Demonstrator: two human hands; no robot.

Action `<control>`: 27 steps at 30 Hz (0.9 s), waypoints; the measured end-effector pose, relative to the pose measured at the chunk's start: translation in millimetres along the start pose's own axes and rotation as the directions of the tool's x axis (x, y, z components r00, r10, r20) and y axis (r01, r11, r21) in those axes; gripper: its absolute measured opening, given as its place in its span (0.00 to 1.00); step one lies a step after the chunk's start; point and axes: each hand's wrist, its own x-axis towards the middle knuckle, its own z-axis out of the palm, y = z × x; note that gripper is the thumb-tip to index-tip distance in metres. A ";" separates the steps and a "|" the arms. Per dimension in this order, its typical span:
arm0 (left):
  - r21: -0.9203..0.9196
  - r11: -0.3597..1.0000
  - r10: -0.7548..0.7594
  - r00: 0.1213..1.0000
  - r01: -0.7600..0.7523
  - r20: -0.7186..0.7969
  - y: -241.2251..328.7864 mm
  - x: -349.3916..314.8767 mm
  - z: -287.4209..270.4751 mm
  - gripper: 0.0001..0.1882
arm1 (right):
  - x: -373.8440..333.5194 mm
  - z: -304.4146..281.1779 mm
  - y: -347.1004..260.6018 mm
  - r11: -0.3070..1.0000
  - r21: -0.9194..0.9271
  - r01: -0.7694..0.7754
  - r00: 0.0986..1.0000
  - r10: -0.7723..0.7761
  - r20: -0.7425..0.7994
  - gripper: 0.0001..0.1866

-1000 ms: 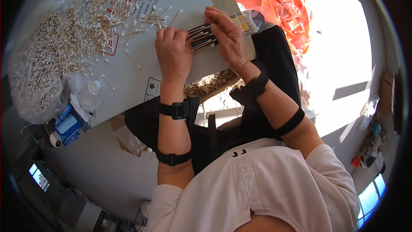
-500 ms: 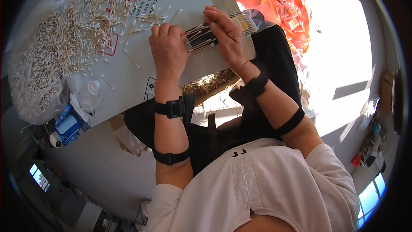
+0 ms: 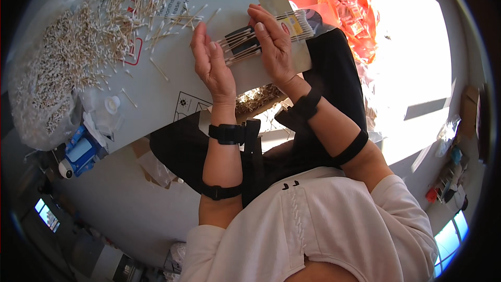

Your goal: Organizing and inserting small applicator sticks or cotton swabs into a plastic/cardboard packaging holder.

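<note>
— See how the right hand (image 3: 274,47) lies flat over that bundle of cotton swabs (image 3: 261,39)? Fingers together, pressing the sticks down onto the grey board (image 3: 209,0) near its right edge.

— And the left hand (image 3: 211,65)?

— Standing on its edge at the bundle's left end, fingers straight and closed, palm turned toward the swab tips. It holds nothing; it just butts against the ends.

— Squaring them up, I'd say.

— That's my guess too. To do it well, I'd keep the right hand's pressure light, so the sticks can slide lengthwise, and tap with the flat of the left palm rather than the fingertips, so that all the ends come level.

— Which way do they run?

— Their long axis goes across the board, left to right, rising a little toward the right edge. The white tips on the right poke out past the right hand's fingers; the left tips meet the left palm. There's something dark under the bundle, a holder perhaps. I can't tell.

— And the rest of the board?

— A big heap of loose swabs (image 3: 73,57) fills the far left corner, with strays scattered toward the middle. A small white cap (image 3: 111,104) sits by the near left edge, and an orange plastic bag (image 3: 347,8) lies beyond the right edge.
</note>
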 end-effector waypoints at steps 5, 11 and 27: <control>-0.154 0.988 -0.005 0.995 -0.011 -0.104 -2.0 -3.8 13.7 0.24 | -2.1 0.8 0.9 0.999 -0.039 0.001 0.998 0.001 0.064 0.17; -0.348 0.937 -0.060 0.984 -0.002 -0.167 -0.1 -1.7 -0.7 0.27 | -0.3 -1.7 0.0 0.988 0.122 -0.091 0.995 0.085 0.054 0.17; 0.715 0.545 0.280 0.899 -0.438 0.338 13.6 -15.5 -28.4 0.09 | 1.6 -3.5 2.3 0.981 0.174 -0.084 0.996 0.083 0.010 0.14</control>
